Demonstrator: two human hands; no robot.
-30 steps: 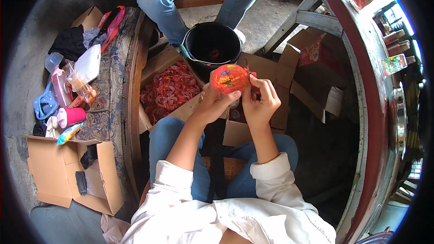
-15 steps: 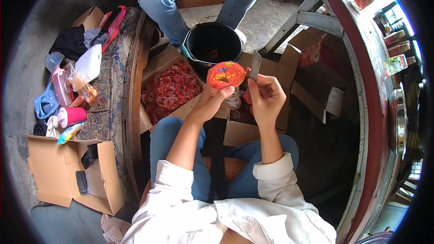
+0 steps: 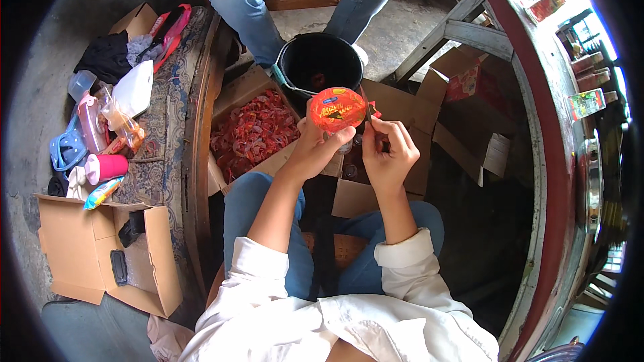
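My left hand (image 3: 318, 148) is closed round a cup with a red printed film lid (image 3: 337, 108), its top tilted toward me. In my right hand (image 3: 391, 151), pinched between thumb and fingers, is a thin grey blade (image 3: 367, 115), seen nearly edge-on. The blade meets the right rim of the lid, where a small red piece of film (image 3: 375, 108) sticks out. Just beyond the cup stands a black bucket (image 3: 288, 74) with something small and reddish inside. Left of my hands, red film scraps (image 3: 255, 133) fill a cardboard box (image 3: 236, 86).
Behind my right hand is an open cardboard box (image 3: 355, 199) with containers partly hidden. Another person's jeans-clad legs (image 3: 251, 10) flank the bucket's far side. A patterned bench (image 3: 144, 177) with assorted items runs along the left. Wooden table legs (image 3: 448, 35) and a red-edged tabletop (image 3: 537, 60) stand right.
The blade has turned from showing its flat side above my fingers to edge-on and lower at the lid's rim. My right hand has shifted slightly left; the lid tilts more toward me.
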